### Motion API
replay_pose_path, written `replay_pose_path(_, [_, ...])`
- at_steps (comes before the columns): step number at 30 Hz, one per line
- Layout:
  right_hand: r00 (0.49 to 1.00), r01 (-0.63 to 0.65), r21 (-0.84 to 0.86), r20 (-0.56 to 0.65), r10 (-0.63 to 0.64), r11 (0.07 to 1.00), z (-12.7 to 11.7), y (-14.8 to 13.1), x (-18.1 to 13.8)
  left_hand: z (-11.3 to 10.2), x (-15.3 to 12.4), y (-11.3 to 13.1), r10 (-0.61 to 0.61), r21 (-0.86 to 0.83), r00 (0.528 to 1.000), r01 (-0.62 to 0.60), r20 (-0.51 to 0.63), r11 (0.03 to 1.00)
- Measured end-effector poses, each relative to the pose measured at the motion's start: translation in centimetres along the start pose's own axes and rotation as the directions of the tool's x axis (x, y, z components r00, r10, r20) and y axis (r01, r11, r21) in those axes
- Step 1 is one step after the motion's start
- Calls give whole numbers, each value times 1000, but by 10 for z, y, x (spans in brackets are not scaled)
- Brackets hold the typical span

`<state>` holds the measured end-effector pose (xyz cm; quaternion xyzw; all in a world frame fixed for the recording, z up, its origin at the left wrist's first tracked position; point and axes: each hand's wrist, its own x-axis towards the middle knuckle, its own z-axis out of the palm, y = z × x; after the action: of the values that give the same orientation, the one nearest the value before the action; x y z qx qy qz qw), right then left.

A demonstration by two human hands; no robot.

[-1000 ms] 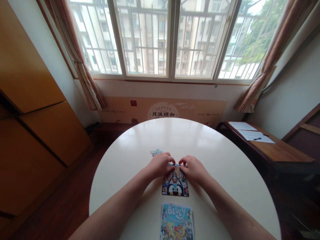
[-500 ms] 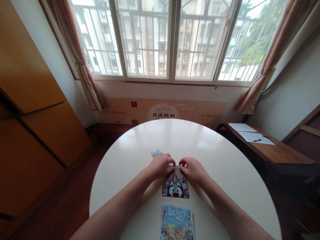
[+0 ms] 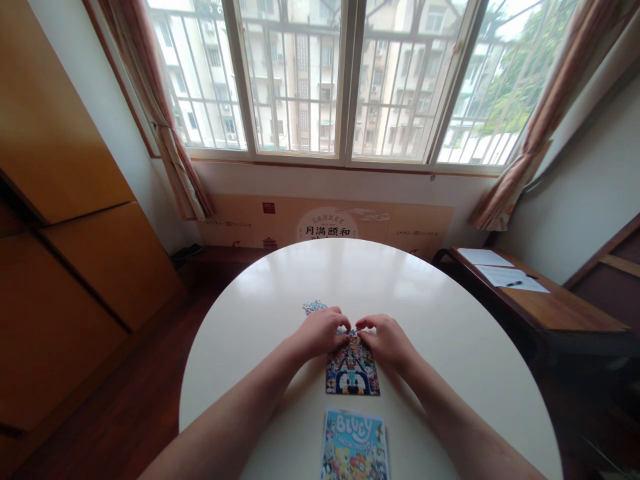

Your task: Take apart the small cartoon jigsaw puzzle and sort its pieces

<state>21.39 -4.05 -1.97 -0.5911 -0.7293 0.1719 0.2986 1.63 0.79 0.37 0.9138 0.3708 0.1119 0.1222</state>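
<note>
A small colourful jigsaw puzzle (image 3: pixel 353 372) with a blue cartoon dog's face lies on the white round table (image 3: pixel 450 347). My left hand (image 3: pixel 320 331) and my right hand (image 3: pixel 384 339) rest on its far edge with fingers curled and fingertips pinched toward each other at the top middle. Whether a piece sits between the fingers is hidden. A loose clump of puzzle pieces (image 3: pixel 313 307) lies just beyond my left hand. Nearer to me lies the blue puzzle box (image 3: pixel 354 445) with "Bluey" printed on it.
A wooden side table (image 3: pixel 550 307) with papers (image 3: pixel 503 275) and a pen stands to the right. Wooden cabinets (image 3: pixel 65 220) fill the left. A barred window (image 3: pixel 345 80) with curtains and a cardboard panel (image 3: pixel 325 223) lie behind the table.
Both hands stay at the puzzle's far edge; only the view has shifted very slightly.
</note>
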Motion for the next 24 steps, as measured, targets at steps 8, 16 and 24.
replay_pose_path(8, [997, 74, 63, -42, -72, 995, 2, -3, -2, 1, 0, -1, -1, -22, 1000, 1, -5, 1000])
replay_pose_path(16, [993, 108, 148, -57, -101, 983, 4, -5, -2, 1, 0, 0, -7, -14, 1000, 7, -13, 1000])
replay_pose_path(24, [992, 109, 129, -75, -100, 986, 3, -6, -1, 2, 0, -2, 0, -28, 1000, 0, -11, 1000])
